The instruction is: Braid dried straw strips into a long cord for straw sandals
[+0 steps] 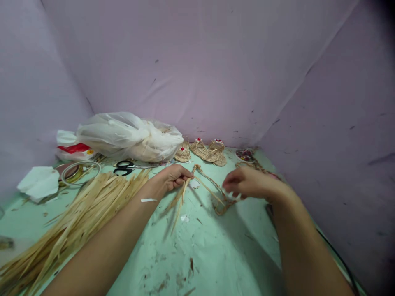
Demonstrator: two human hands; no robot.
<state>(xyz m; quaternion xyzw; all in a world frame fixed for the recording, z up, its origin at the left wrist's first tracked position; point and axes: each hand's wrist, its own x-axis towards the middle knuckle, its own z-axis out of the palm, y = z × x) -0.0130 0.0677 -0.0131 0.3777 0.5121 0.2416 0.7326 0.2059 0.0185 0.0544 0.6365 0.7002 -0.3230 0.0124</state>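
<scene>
From the head view, your left hand pinches one end of a thin, braided-looking brown fibre cord above the middle of the pale-green counter, with loose straw-coloured strips hanging from the grip. The cord runs rightward to a loop lying beneath your right hand. That hand's fingers are curled; you cannot tell whether they grip anything. You seem to be working the strips into the cord, which calls for a firm left pinch while your right hand parts the strands.

Toward the counter's left edge spreads a thick bundle of dry straw-coloured strips, partly behind your left forearm. Black-handled scissors lie beyond it. Along the back edge sit a knotted translucent plastic bag and woven straw pieces with red beads. The loop could snag your right fingers.
</scene>
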